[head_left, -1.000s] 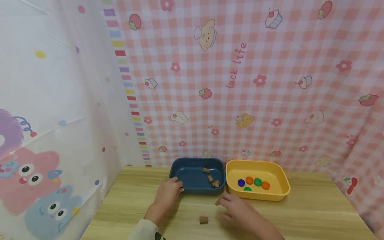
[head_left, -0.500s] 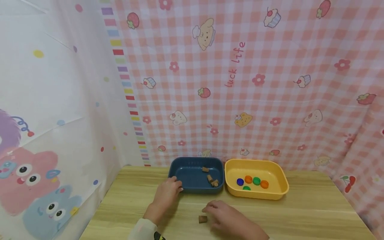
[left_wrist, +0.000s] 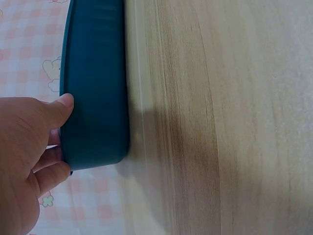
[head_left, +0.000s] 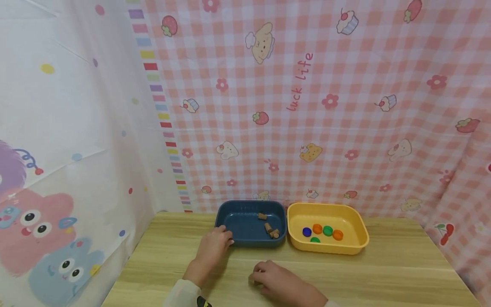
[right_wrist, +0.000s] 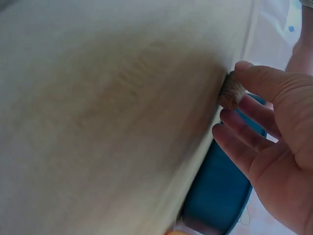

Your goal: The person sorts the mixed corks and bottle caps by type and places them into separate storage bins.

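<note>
My left hand [head_left: 215, 245] grips the near left corner of a dark blue plastic tray [head_left: 245, 232]. In the left wrist view its thumb presses the tray's outer wall [left_wrist: 95, 88], with other fingers at the rim. Several brown corks [head_left: 267, 228] lie in the right part of that tray. My right hand [head_left: 281, 281] is low over the table in front of the trays. It pinches one cork [right_wrist: 231, 93] between thumb and index finger, close to the tabletop; the remaining fingers are spread beside it. From the head view this cork is mostly hidden by the fingers.
Right beside the blue tray stands a yellow tray [head_left: 330, 247] holding several bottle caps, among them an orange cap [head_left: 338, 235] and a blue cap [head_left: 307, 232]. Both trays sit near the back of the wooden table [head_left: 399, 268], against a pink checked curtain [head_left: 345, 128].
My right hand has moved left and down from near the yellow tray to the cork on the table and now pinches it. The left hand has stayed on the blue tray.
</note>
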Motion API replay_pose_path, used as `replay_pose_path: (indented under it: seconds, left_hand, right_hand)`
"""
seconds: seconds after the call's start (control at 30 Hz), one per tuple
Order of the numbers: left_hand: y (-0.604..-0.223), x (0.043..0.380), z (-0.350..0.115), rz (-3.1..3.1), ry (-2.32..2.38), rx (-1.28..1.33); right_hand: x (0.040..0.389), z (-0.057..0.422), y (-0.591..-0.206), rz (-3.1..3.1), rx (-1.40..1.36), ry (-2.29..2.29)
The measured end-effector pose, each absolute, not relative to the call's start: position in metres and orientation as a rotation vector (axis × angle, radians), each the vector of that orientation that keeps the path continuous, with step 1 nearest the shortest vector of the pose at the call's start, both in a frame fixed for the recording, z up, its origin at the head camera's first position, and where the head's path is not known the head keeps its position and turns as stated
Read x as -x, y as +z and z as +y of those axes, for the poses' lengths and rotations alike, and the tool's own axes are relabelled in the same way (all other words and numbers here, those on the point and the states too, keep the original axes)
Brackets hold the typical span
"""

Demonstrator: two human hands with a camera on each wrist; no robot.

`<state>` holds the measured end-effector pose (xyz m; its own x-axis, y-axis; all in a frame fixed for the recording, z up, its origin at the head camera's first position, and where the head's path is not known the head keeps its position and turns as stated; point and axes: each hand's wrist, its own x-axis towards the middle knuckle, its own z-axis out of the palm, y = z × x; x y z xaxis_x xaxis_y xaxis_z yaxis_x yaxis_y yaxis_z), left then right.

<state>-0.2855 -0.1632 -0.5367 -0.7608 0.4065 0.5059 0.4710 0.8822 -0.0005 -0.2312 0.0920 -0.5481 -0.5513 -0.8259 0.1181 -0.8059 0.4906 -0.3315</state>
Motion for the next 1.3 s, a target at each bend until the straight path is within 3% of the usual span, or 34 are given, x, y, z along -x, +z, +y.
replay_pose_path:
  seconds: [1.3]
  left_hand:
    - [-0.534, 0.289, -0.162, -2.559, -0.167, 0.646]
  right_hand:
    - [0.236, 0.079, -0.552, 2.746, 1.481, -0.275]
